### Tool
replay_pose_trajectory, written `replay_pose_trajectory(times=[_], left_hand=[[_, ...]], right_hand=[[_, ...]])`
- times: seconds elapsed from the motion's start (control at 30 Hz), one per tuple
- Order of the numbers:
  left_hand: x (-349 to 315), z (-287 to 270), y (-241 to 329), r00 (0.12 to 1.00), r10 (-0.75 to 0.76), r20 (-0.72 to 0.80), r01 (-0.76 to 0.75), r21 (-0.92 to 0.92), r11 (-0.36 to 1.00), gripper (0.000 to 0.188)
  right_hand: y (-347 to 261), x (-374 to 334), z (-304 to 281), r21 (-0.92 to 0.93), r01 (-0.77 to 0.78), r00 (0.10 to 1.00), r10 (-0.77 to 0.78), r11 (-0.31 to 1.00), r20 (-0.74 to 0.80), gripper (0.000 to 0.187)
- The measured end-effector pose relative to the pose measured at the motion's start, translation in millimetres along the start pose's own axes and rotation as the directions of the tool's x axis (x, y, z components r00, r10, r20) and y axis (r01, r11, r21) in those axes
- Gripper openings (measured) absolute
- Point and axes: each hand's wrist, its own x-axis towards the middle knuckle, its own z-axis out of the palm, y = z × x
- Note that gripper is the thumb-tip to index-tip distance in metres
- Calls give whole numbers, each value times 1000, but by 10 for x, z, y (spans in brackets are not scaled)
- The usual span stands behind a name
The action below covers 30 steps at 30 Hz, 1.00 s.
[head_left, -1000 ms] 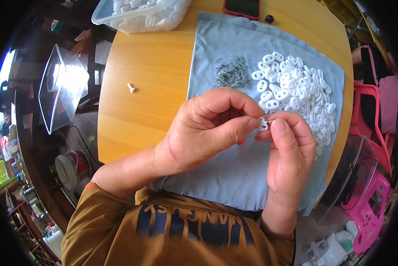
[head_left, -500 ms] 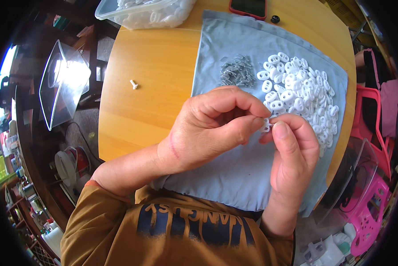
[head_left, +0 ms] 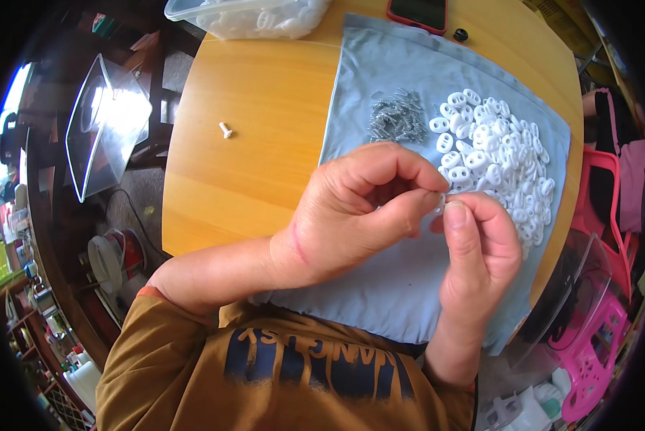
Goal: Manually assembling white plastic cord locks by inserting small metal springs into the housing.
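Over the blue cloth, my left hand pinches a small white plastic piece between thumb and forefinger, and most of the piece is hidden by the fingertips. Meeting it from the right, my right hand is closed in a pinch against the same piece. Whatever lies between the right fingertips is too small to make out. Beyond my hands lies a pile of white oval pieces with two holes. To its left is a heap of small metal springs.
A clear tub of white parts stands at the table's far edge. A phone in a red case and a small black knob lie at the back. One white peg-like part rests on the wood. A pink chair is at right.
The view has shifted slightly, so the table items appear a little to the right. The fingertips have closed in on the white piece, which now shows less. Both hands keep their pinch.
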Motion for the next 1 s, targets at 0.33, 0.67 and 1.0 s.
replay_pose_trajectory(times=[0.33, 0.67, 1.0], left_hand=[[-11, 35, -31, 998, -41, -54, 34, -131, 991, 16], [15, -11, -41, 998, -44, 40, 45, -40, 998, 18], [2, 15, -65, 997, -68, 47, 76, -172, 982, 21]], right_hand=[[39, 6, 48, 141, -17, 999, 23, 990, -48, 9], [42, 8, 43, 108, 19, 999, -15, 994, -37, 9], [29, 34, 11, 206, -12, 999, 18, 979, -27, 11]])
